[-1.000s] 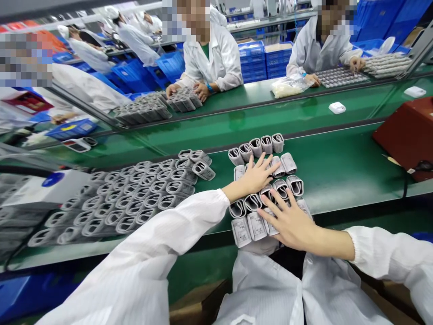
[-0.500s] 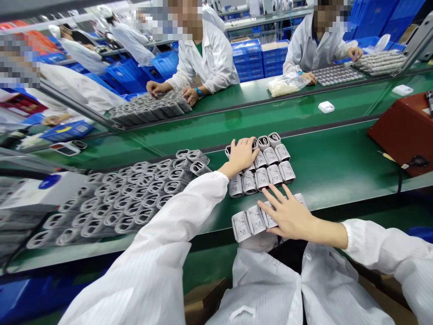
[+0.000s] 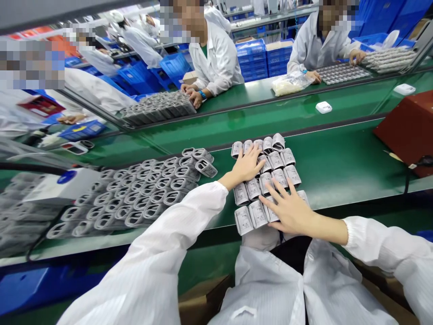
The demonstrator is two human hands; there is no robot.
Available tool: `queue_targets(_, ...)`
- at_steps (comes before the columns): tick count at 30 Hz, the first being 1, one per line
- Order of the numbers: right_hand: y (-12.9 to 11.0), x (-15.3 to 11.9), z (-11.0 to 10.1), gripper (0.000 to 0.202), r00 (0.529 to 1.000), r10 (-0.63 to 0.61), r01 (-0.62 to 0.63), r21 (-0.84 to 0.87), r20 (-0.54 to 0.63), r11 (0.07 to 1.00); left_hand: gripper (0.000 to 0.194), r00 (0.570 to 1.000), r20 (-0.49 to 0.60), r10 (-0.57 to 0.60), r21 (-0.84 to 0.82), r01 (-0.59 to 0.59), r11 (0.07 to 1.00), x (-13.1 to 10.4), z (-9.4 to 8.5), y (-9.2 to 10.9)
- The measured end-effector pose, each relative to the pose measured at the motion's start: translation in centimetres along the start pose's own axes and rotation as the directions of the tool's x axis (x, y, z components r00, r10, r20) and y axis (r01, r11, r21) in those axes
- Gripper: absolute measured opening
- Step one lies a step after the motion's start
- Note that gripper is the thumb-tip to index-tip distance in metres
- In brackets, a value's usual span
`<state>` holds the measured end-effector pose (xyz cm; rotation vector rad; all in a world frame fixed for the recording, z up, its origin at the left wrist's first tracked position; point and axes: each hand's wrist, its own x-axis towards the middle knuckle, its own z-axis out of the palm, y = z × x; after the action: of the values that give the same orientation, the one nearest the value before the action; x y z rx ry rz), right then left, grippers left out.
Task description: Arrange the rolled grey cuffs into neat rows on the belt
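Rolled grey fabric cuffs (image 3: 287, 157) with printed faces lie in several rows on the green bench in front of me. My left hand (image 3: 246, 167) rests flat over the far and middle rows, fingers spread and pointing away. Closest to my body, the near row of cuffs (image 3: 244, 220) sits by the bench's front edge. My right hand (image 3: 290, 210) lies across that row with its fingers apart, hiding some of the cuffs. Neither hand is wrapped round a cuff.
Left of my left arm stands a large block of rolled cuffs (image 3: 149, 187), open ends showing. A white device (image 3: 64, 187) lies beyond it. At right is a dark red box (image 3: 406, 131). Across the belt, a co-worker (image 3: 216, 54) handles more cuffs; another person (image 3: 309, 49) sits farther right.
The near row of cuffs has moved away from me, up against the other rows, with my right hand on it. My left hand has come slightly nearer, and the far row's printed faces now show.
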<state>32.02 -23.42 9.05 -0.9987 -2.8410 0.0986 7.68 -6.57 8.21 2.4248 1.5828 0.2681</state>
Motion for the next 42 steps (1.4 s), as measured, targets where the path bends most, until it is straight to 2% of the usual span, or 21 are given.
queue_targets(2, 0.8, 0.5, 0.0, 0.092, 1.0, -0.001, 0.001, 0.0, 0.005, 1.0, 0.071, 0.999, 0.033, -0.004, 0.003, 0.004, 1.0, -0.2, 0.1, -0.1)
queue_targets(4, 1.7, 1.3, 0.2, 0.094, 1.0, -0.007, 0.007, -0.004, 0.014, 1.0, 0.071, 1.0, 0.015, 0.0, -0.004, 0.001, 1.0, 0.3, 0.2, -0.2)
queue_targets(9, 2.2, 3.1, 0.6, 0.097, 0.998, 0.063, -0.063, -0.009, 0.02, 0.998, 0.059, 0.993, -0.1, 0.065, -0.05, -0.07, 0.996, 2.6, 0.0, -0.2)
queue_targets(11, 2.2, 3.2, 0.5, 0.103, 0.997, 0.072, -0.073, 0.038, 0.031, 0.997, 0.052, 0.986, -0.162, 0.047, -0.052, -0.057, 0.997, 3.0, -0.6, -0.6)
queue_targets(13, 3.2, 3.3, 0.2, 0.106, 0.997, 0.079, -0.081, 0.136, 0.021, 0.987, 0.05, 0.961, -0.27, -0.06, -0.074, 0.042, 0.996, 3.1, -1.2, -1.6)
queue_targets(15, 5.8, 3.8, 0.1, 0.097, 0.988, 0.139, -0.12, 0.239, -0.064, 0.964, 0.058, 0.896, -0.356, -0.265, -0.202, 0.204, 0.958, 2.9, -1.7, -2.9)
queue_targets(17, 9.9, 5.2, 0.4, 0.086, 0.936, 0.271, -0.191, 0.32, -0.225, 0.928, 0.071, 0.829, -0.328, -0.453, -0.422, 0.301, 0.855, 2.7, -1.5, -4.0)
queue_targets(19, 14.5, 7.7, 1.3, 0.094, 0.837, 0.441, -0.268, 0.46, -0.324, 0.846, 0.076, 0.818, -0.249, -0.519, -0.617, 0.279, 0.736, 2.6, -0.5, -4.8)
queue_targets(21, 18.7, 10.4, 2.6, 0.105, 0.721, 0.648, -0.363, 0.662, -0.246, 0.656, 0.07, 0.82, -0.228, -0.525, -0.719, 0.221, 0.659, 2.6, 0.8, -4.9)
queue_targets(23, 21.9, 12.4, 3.7, 0.096, 0.639, 0.759, -0.408, 0.784, -0.12, 0.468, 0.06, 0.819, -0.235, -0.524, -0.775, 0.167, 0.609, 2.9, 2.2, -4.7)
queue_targets(25, 24.2, 13.2, 4.6, 0.078, 0.604, 0.793, -0.37, 0.854, -0.078, 0.366, 0.053, 0.822, -0.248, -0.513, -0.804, 0.121, 0.582, 3.4, 3.1, -4.5)
queue_targets(27, 25.6, 13.1, 5.2, 0.064, 0.587, 0.806, -0.275, 0.916, -0.08, 0.291, 0.051, 0.826, -0.26, -0.499, -0.818, 0.086, 0.569, 4.0, 3.6, -4.3)
queue_targets(29, 26.3, 12.4, 5.5, 0.061, 0.576, 0.815, -0.185, 0.96, -0.068, 0.211, 0.05, 0.827, -0.268, -0.494, -0.825, 0.067, 0.561, 4.2, 3.9, -4.3)
queue_targets(31, 26.4, 11.6, 5.5, 0.061, 0.578, 0.814, -0.132, 0.976, -0.065, 0.171, 0.049, 0.83, -0.273, -0.487, -0.826, 0.058, 0.561, 4.1, 4.3, -4.2)
queue_targets(35, 25.4, 10.8, 5.0, 0.068, 0.581, 0.813, -0.137, 0.981, -0.031, 0.135, 0.049, 0.834, -0.286, -0.472, -0.819, 0.043, 0.572, 3.1, 5.0, -4.0)
queue_targets(38, 24.8, 10.8, 4.8, 0.074, 0.592, 0.805, -0.124, 0.985, -0.026, 0.123, 0.053, 0.828, -0.256, -0.498, -0.853, 0.048, 0.519, 3.5, 4.7, -3.7)
queue_targets(40, 24.9, 10.8, 4.9, 0.069, 0.589, 0.805, -0.079, 0.986, -0.071, 0.145, 0.063, 0.801, -0.224, -0.556, -0.885, 0.072, 0.46, 3.8, 3.4, -3.4)
queue_targets(42, 25.1, 10.8, 5.1, 0.063, 0.556, 0.824, -0.048, 0.986, -0.108, 0.161, 0.078, 0.726, -0.276, -0.63, -0.888, 0.059, 0.457, 2.7, 1.7, -2.7)
